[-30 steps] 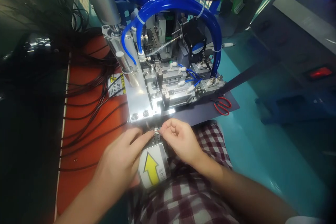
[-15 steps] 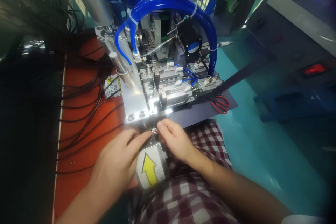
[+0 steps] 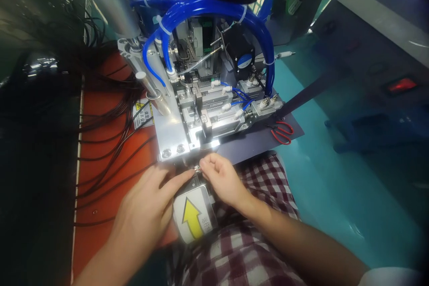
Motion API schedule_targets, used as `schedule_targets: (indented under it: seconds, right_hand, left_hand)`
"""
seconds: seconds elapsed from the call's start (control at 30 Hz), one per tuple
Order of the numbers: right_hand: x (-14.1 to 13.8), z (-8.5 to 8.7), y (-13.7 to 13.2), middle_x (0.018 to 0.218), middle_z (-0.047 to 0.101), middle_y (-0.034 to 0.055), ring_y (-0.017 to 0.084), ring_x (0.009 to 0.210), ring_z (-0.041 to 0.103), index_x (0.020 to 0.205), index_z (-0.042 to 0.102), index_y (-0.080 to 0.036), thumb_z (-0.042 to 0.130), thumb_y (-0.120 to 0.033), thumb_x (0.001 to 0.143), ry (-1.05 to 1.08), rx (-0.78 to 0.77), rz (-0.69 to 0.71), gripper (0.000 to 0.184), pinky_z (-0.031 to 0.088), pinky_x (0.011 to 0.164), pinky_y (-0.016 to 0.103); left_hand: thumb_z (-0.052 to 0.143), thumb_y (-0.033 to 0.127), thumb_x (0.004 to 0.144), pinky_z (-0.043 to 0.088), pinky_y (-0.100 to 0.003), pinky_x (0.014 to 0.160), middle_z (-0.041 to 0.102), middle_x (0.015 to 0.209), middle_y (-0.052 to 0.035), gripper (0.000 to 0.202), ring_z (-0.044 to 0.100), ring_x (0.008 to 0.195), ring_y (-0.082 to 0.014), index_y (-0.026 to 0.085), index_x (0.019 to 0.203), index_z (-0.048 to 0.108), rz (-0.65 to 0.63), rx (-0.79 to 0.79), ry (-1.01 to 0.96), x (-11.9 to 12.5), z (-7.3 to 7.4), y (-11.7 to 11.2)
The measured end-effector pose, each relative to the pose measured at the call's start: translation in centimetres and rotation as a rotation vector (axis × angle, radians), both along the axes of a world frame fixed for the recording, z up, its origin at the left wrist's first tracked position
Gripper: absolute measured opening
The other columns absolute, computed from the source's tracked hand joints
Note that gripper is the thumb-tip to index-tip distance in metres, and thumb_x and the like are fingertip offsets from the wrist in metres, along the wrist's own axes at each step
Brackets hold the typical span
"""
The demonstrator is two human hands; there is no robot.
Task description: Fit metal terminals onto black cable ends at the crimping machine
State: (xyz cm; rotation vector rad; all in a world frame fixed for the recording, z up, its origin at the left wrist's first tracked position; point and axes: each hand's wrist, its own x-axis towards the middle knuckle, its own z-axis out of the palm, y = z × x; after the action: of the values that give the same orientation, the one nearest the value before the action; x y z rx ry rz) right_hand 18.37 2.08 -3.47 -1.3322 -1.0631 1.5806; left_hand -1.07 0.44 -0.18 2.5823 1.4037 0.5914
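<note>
Head view, small metallic part (image 3: 197,169), axis unclear

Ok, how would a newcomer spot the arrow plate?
Start at the silver machine under looped blue tubes. Nearer the camera, just right of the left hand, sits a white plate. Unlike the label on the orange surface, it bears a large yellow arrow.

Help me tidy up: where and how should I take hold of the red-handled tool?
Probably grip the red-handled tool by both handles, coming from the picture's right: they splay toward the outer edge of the dark plate, away from the machine, while the joined end points toward it.
</note>
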Motion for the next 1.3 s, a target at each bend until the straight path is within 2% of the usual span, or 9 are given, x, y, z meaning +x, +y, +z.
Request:
schedule_targets:
  seconds: [0.1, 0.23, 0.33, 0.5, 0.6, 0.8, 0.93, 1.07, 1.3]
  right_hand:
    - [0.5, -0.4, 0.0, 0.055, 0.039, -0.0078, 0.009, 0.049, 0.033, 0.072, 0.045, -0.021, 0.053, -0.054, 0.088, 0.077, -0.123, -0.010, 0.037, 0.026, 0.049, 0.024]
    - [0.7, 0.0, -0.4, 0.059, 0.046, -0.0048, 0.011, 0.054, 0.039, 0.078, 0.052, -0.020, 0.045, -0.050, 0.096, 0.018, -0.001, 0.041, 0.036, 0.032, 0.052, 0.025]
    - [0.4, 0.5, -0.6, 0.062, 0.047, -0.0045, 0.012, 0.057, 0.042, 0.076, 0.049, -0.021, 0.049, -0.041, 0.096, -0.006, 0.080, 0.047, 0.028, 0.035, 0.056, 0.026]
    - [0.4, 0.8, -0.4, 0.063, 0.048, -0.0046, 0.012, 0.057, 0.043, 0.075, 0.049, -0.021, 0.049, -0.035, 0.096, -0.034, 0.080, 0.042, 0.025, 0.035, 0.057, 0.027]
    - [0.6, 0.9, -0.2, 0.064, 0.051, -0.0038, 0.012, 0.060, 0.047, 0.072, 0.047, -0.021, 0.044, -0.036, 0.099, -0.091, 0.084, 0.090, 0.031, 0.037, 0.062, 0.027]
    - [0.3, 0.6, -0.3, 0.063, 0.044, -0.0060, 0.012, 0.057, 0.040, 0.078, 0.049, -0.022, 0.051, -0.035, 0.096, -0.120, 0.152, 0.058, 0.022, 0.033, 0.057, 0.027]
    - [0.2, 0.6, -0.4, 0.062, 0.043, -0.0060, 0.011, 0.056, 0.039, 0.076, 0.047, -0.022, 0.049, -0.034, 0.096, -0.152, 0.169, 0.046, 0.023, 0.031, 0.056, 0.027]
    - [0.3, 1.1, -0.3, 0.061, 0.042, -0.0061, 0.011, 0.056, 0.039, 0.077, 0.049, -0.022, 0.050, -0.032, 0.095, -0.211, 0.207, 0.065, 0.021, 0.030, 0.056, 0.027]
    - [0.7, 0.7, 0.4, 0.057, 0.044, -0.0076, 0.009, 0.051, 0.036, 0.074, 0.049, -0.020, 0.058, -0.047, 0.087, 0.142, -0.047, 0.108, 0.031, 0.029, 0.051, 0.025]
  left_hand:
    - [0.040, 0.017, 0.097, 0.050, -0.025, 0.069, 0.059, 0.101, -0.0054, 0.039, 0.061, 0.088, -0.0177, 0.030, 0.121, 0.068, -0.010, -0.008, -0.040, -0.4, -0.2, 0.0]
    - [0.043, 0.016, 0.096, 0.051, -0.024, 0.071, 0.061, 0.100, -0.0050, 0.037, 0.063, 0.087, -0.0167, 0.028, 0.121, 0.068, -0.050, 0.005, -0.073, -0.5, 0.0, 0.2]
    - [0.044, 0.016, 0.097, 0.051, -0.023, 0.071, 0.062, 0.099, -0.0040, 0.035, 0.063, 0.086, -0.0160, 0.028, 0.121, 0.065, -0.053, 0.011, -0.078, -0.4, 0.2, 0.2]
    - [0.045, 0.012, 0.095, 0.053, -0.022, 0.077, 0.065, 0.104, -0.0052, 0.028, 0.065, 0.092, -0.0155, 0.022, 0.114, 0.063, -0.086, -0.003, -0.054, -0.4, 0.9, 0.5]
    - [0.044, 0.014, 0.096, 0.054, -0.023, 0.073, 0.066, 0.104, -0.0066, 0.028, 0.066, 0.091, -0.0174, 0.022, 0.110, 0.066, -0.084, 0.025, -0.036, -0.5, 1.3, 0.6]
    - [0.040, 0.022, 0.095, 0.054, -0.027, 0.058, 0.067, 0.088, -0.0079, 0.037, 0.066, 0.076, -0.0210, 0.026, 0.109, 0.074, 0.001, -0.027, 0.057, -1.0, 1.6, 0.6]
    - [0.041, 0.019, 0.094, 0.053, -0.024, 0.057, 0.069, 0.090, -0.0076, 0.038, 0.068, 0.077, -0.0195, 0.027, 0.111, 0.074, -0.009, -0.032, 0.079, -1.3, 1.6, 0.6]
    - [0.042, 0.021, 0.094, 0.055, -0.026, 0.060, 0.070, 0.092, -0.0086, 0.037, 0.069, 0.079, -0.0208, 0.026, 0.110, 0.075, -0.015, -0.025, 0.073, -1.4, 1.6, 0.6]
    - [0.039, 0.019, 0.094, 0.054, -0.027, 0.054, 0.068, 0.087, -0.0096, 0.039, 0.068, 0.074, -0.0218, 0.023, 0.106, 0.077, -0.004, -0.002, 0.101, -0.8, 1.9, 0.6]
